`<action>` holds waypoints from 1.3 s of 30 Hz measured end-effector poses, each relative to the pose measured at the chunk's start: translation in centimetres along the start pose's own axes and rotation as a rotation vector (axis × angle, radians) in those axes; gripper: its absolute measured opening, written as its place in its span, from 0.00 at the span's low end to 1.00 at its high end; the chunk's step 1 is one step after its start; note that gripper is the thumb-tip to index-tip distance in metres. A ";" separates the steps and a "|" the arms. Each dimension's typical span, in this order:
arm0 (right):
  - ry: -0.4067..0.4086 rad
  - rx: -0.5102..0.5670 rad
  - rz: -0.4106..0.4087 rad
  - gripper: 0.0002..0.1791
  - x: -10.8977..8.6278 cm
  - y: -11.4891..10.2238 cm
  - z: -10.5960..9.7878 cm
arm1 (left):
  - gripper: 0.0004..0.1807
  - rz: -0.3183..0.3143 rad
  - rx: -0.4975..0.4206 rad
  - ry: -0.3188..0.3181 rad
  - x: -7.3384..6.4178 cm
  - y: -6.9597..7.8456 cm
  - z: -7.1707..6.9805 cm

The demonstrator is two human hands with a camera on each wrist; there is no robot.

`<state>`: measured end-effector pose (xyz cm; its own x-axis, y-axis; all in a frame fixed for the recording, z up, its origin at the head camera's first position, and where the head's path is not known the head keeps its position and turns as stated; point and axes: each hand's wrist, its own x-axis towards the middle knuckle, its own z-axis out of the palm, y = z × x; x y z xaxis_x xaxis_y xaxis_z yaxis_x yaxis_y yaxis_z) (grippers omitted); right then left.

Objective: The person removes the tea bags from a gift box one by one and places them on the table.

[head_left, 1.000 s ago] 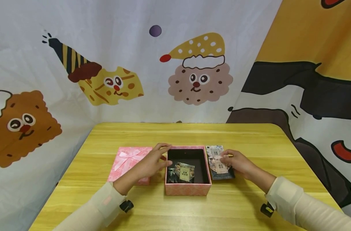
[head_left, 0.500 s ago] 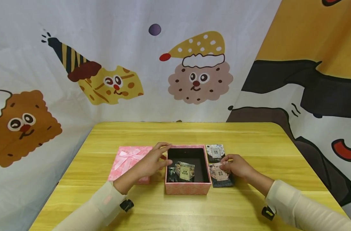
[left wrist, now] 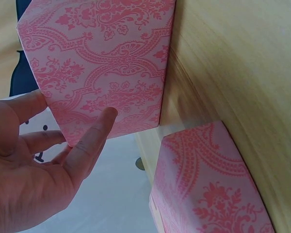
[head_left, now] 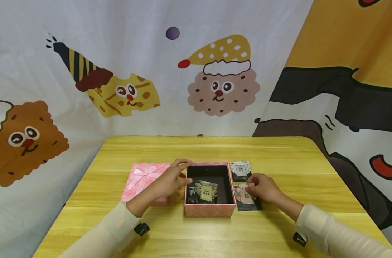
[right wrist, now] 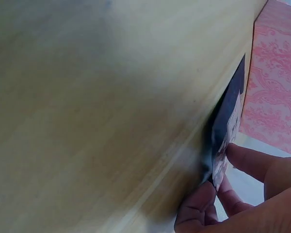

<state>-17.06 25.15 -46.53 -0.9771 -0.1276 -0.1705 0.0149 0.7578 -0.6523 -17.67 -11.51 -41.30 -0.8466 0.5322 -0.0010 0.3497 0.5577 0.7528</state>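
An open pink patterned gift box (head_left: 210,210) with a dark inside stands mid-table. My left hand (head_left: 170,181) holds its left wall, thumb at the rim and other fingers on the outer side, as the left wrist view shows against the box wall (left wrist: 116,63). Inside the box, towards the front, lie dark food sachets, one with a green label (head_left: 206,191). Right of the box, my right hand (head_left: 263,187) pinches the back edge of a black sachet with a pinkish label (head_left: 246,197). In the right wrist view this sachet (right wrist: 228,124) sits between thumb and fingers, close to the tabletop.
Left of the box lies its pink lid (head_left: 138,182) with a ribbon bow, partly behind my left forearm. Another sachet with a white label (head_left: 240,170) lies behind the held one. The wooden table (head_left: 208,236) ends at a cartoon-printed cloth (head_left: 170,123).
My right hand has drawn the pink-labelled sachet towards me, off the white-labelled one it overlapped. The left hand has stayed on the box.
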 end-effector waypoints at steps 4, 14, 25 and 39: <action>0.014 -0.018 0.002 0.13 0.0 0.0 0.0 | 0.36 -0.010 -0.005 0.000 0.0 0.1 0.0; 0.024 0.058 0.020 0.15 -0.2 -0.7 -1.0 | 0.36 -0.005 0.000 0.001 0.0 0.1 0.0; -0.037 0.250 0.059 0.17 0.0 -1.6 -1.5 | 0.36 -0.015 -0.013 -0.004 -0.1 0.1 0.0; -0.127 0.472 0.058 0.24 0.1 -3.0 -1.9 | 0.36 -0.007 0.007 0.004 0.0 0.0 0.0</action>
<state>-17.56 24.11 -43.19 -0.9386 -0.1935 -0.2857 0.1914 0.3971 -0.8976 -17.68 -11.49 -41.34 -0.8506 0.5257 -0.0032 0.3467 0.5656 0.7482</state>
